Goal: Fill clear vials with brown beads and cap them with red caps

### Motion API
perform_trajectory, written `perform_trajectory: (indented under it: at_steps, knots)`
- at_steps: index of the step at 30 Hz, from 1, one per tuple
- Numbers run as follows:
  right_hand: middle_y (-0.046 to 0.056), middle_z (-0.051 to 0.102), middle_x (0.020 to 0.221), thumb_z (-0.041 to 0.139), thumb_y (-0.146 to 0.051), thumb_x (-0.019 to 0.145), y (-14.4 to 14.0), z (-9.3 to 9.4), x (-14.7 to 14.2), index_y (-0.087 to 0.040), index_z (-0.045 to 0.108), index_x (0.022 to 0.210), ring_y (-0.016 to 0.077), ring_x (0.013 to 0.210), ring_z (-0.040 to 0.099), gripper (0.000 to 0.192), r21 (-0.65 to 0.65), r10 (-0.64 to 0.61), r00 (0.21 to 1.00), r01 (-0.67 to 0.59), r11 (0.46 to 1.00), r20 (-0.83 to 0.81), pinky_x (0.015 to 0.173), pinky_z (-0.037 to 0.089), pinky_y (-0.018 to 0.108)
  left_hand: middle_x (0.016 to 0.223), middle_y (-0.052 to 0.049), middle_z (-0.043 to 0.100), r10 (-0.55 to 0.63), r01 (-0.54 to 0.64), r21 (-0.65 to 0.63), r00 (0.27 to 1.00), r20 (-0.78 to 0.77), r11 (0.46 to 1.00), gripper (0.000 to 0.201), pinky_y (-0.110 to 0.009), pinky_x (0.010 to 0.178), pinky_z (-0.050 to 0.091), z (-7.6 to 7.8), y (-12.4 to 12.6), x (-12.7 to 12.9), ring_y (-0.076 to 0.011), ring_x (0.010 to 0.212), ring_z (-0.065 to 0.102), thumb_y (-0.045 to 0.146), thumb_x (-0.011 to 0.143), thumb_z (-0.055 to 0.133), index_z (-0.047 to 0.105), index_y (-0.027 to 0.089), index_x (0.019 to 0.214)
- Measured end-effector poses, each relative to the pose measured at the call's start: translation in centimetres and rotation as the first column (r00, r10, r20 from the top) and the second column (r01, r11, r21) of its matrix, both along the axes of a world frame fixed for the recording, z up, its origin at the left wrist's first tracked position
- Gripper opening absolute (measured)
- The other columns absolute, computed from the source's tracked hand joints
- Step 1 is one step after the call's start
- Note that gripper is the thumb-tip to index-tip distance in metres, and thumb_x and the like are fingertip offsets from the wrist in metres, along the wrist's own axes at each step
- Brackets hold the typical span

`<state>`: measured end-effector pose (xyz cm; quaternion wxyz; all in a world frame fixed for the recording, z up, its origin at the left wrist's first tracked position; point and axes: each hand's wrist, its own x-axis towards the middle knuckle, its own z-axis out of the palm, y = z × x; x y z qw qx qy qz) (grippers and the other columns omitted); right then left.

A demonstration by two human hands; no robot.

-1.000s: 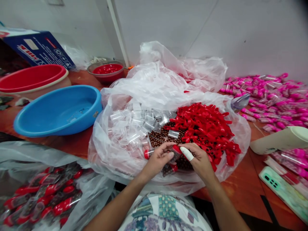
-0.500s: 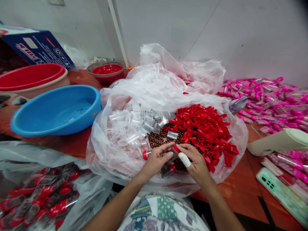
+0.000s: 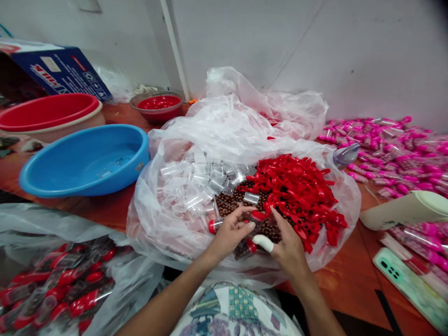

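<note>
My left hand (image 3: 229, 232) grips a small clear tube with a red cap (image 3: 257, 216), held over brown beads (image 3: 235, 201) in a big clear plastic bag (image 3: 196, 140). My right hand (image 3: 285, 242), its thumb wrapped in white tape, reaches with its fingers into the pile of red caps (image 3: 297, 186) just beyond the tube. Whether it has pinched a cap is hidden. Empty clear tubes (image 3: 196, 182) lie heaped at the bag's left. Two capped tubes (image 3: 245, 246) lie under my hands.
A blue basin (image 3: 84, 161) and a red basin (image 3: 49, 112) stand at left, a bowl of red caps (image 3: 157, 103) behind. A bag of red-capped tubes (image 3: 59, 280) lies near left. Pink-capped tubes (image 3: 395, 144), a cream object (image 3: 402, 210) and a phone (image 3: 409, 280) sit at right.
My right hand has drawn away from the tube's cap and turned its fingers forward into the red caps. The left hand keeps the tube almost still.
</note>
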<state>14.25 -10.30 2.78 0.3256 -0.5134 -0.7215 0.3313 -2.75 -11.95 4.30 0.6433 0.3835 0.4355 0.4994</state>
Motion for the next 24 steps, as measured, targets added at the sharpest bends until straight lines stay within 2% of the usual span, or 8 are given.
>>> perform_trajectory:
  at_steps: [1,3,7,11,15,20,22,24]
  knots:
    - [0.012,0.052,0.125,0.067,-0.040,0.069,0.1,0.0,-0.1,-0.022,0.034,0.135,0.0290,0.111,0.051,0.076,0.064,0.044,0.996,-0.049,0.997,0.075,0.090,0.043,0.045,0.104,-0.006,0.059,-0.003,0.003,0.008,1.000,-0.007,1.000,0.038,-0.026,0.077,0.046,-0.1,0.0,0.0,-0.0155,0.090,0.057,0.028,0.076,0.062,0.054,0.019,0.112]
    - [0.014,0.049,0.128,0.068,-0.038,0.068,0.2,-0.1,-0.4,-0.019,0.027,0.137,0.0298,0.114,0.048,0.083,0.167,0.091,0.979,-0.123,0.978,0.183,0.092,0.041,0.046,0.101,-0.005,0.059,-0.010,0.010,0.009,1.000,0.006,1.000,0.045,-0.024,0.075,0.045,-0.2,0.0,0.0,-0.0144,0.088,0.057,0.027,0.075,0.063,0.050,0.020,0.118]
    - [0.014,0.051,0.123,0.065,-0.034,0.070,0.2,-0.3,-0.8,-0.017,0.030,0.133,0.0271,0.112,0.049,0.073,0.304,0.093,0.963,-0.171,0.937,0.253,0.093,0.042,0.043,0.096,-0.004,0.061,0.002,0.001,-0.039,0.998,0.068,0.999,0.057,-0.023,0.073,0.043,-0.3,0.1,-0.1,-0.0141,0.085,0.058,0.034,0.074,0.065,0.043,0.023,0.125]
    - [0.014,0.049,0.124,0.062,-0.031,0.070,0.2,0.1,-1.2,-0.016,0.033,0.129,0.0266,0.115,0.047,0.068,0.403,0.069,0.962,-0.175,0.898,0.266,0.095,0.040,0.042,0.087,-0.007,0.065,0.001,0.032,-0.169,0.982,0.187,0.985,0.056,-0.028,0.069,0.045,0.0,0.4,0.6,-0.0167,0.076,0.061,0.056,0.081,0.045,0.048,0.018,0.123]
    - [0.014,0.049,0.124,0.060,-0.031,0.068,0.0,0.3,-1.5,-0.018,0.036,0.126,0.0269,0.114,0.047,0.065,0.433,0.088,0.961,-0.198,0.879,0.261,0.092,0.040,0.041,0.067,-0.004,0.062,-0.017,0.081,-0.232,0.964,0.266,0.969,0.068,-0.024,0.052,0.043,-0.3,0.5,1.9,-0.0129,0.053,0.056,0.066,0.080,0.034,0.049,0.015,0.123]
    - [0.015,0.052,0.122,0.060,-0.033,0.067,-0.4,-0.6,-1.9,-0.017,0.036,0.128,0.0277,0.110,0.051,0.067,0.497,0.062,0.959,-0.198,0.845,0.276,0.090,0.039,0.042,0.061,0.002,0.055,0.068,-0.045,-0.185,0.990,0.120,0.982,0.053,-0.019,0.042,0.037,-1.2,0.0,2.9,-0.0092,0.047,0.048,0.053,0.082,0.044,0.049,0.019,0.123]
    - [0.014,0.051,0.123,0.061,-0.032,0.068,-0.4,-0.6,-1.9,-0.018,0.036,0.129,0.0276,0.110,0.050,0.068,0.468,0.085,0.953,-0.220,0.856,0.292,0.091,0.038,0.043,0.062,0.002,0.055,0.072,-0.052,-0.180,0.992,0.107,0.982,0.050,-0.019,0.042,0.038,-1.1,0.0,2.7,-0.0094,0.048,0.048,0.049,0.084,0.042,0.047,0.021,0.125]
    - [0.014,0.048,0.128,0.062,-0.032,0.070,-0.4,-0.3,-1.5,-0.019,0.031,0.133,0.0281,0.115,0.047,0.072,0.386,0.152,0.942,-0.266,0.883,0.300,0.093,0.038,0.044,0.064,0.001,0.055,0.051,-0.030,-0.182,0.993,0.110,0.983,0.050,-0.020,0.044,0.041,-0.6,0.1,1.8,-0.0098,0.049,0.050,0.049,0.085,0.038,0.043,0.022,0.127]
